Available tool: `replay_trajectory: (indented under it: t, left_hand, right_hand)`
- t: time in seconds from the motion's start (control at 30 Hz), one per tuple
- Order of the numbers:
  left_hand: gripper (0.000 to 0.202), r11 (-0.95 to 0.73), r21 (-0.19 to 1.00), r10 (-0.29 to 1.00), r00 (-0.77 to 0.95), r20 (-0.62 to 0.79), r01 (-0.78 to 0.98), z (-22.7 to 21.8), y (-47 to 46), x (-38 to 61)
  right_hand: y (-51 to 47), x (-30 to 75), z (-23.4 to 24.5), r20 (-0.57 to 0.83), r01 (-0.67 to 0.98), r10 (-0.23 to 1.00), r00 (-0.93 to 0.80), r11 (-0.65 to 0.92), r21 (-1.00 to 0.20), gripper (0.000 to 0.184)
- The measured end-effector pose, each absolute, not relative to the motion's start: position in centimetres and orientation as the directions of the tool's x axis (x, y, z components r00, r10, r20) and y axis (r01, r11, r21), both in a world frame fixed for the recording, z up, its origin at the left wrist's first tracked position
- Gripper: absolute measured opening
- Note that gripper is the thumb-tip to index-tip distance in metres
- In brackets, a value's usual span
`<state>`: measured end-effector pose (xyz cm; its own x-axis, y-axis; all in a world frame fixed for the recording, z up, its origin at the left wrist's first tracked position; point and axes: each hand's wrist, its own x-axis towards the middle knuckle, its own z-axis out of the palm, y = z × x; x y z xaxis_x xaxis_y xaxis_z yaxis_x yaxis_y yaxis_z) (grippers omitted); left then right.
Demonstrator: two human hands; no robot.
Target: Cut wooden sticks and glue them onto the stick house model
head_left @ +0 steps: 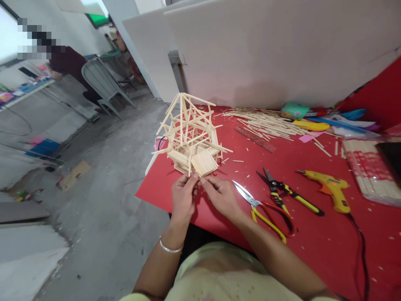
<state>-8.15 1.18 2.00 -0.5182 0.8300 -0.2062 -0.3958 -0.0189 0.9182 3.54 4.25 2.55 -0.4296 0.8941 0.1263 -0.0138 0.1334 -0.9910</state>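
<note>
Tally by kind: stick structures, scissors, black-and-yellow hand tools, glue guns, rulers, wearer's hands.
Stick structure: 1
Scissors: 1
Black-and-yellow hand tool: 1
Glue gun: 1
Ruler: 1
Wearer's hands: 2 (left hand, right hand)
Total: 7

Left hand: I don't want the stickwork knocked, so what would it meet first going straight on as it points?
The left hand would probably meet the stick panel at the front of the stick framework; depth is unclear, so it may already touch.
</note>
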Motion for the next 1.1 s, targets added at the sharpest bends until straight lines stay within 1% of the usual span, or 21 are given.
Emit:
replay_trajectory:
  t: [0.2,0.43,0.6,1.0,1.1]
  left_hand:
    - [0.022,-0.019,0.915,0.831,-0.515,-0.209,-0.402,2.1,1.2,-8.2]
    - [0.023,-0.007,0.915,0.825,-0.519,-0.222,-0.403,2.0,1.1,-8.2]
    - [0.022,-0.014,0.922,0.827,-0.523,-0.207,-0.387,2.1,1.1,-8.2]
    - [0.024,-0.027,0.922,0.823,-0.533,-0.199,-0.387,2.3,0.6,-7.9]
    - [0.021,-0.003,0.927,0.853,-0.485,-0.194,-0.374,2.2,-0.1,-7.7]
  right_hand:
    - [4.3,3.4,2.4,0.113,0.016,0.901,-0.418,0.131,-0.991,0.031]
    - [4.3,3.5,2.7,0.118,0.014,0.898,-0.424,0.136,-0.991,0.032]
    - [4.3,3.5,2.5,0.118,0.016,0.901,-0.418,0.138,-0.990,0.033]
    - [3.7,3.5,2.4,0.140,-0.039,0.895,-0.424,0.137,-0.990,0.032]
    - [3.1,4.6,2.4,0.151,-0.006,0.880,-0.451,0.166,-0.986,0.033]
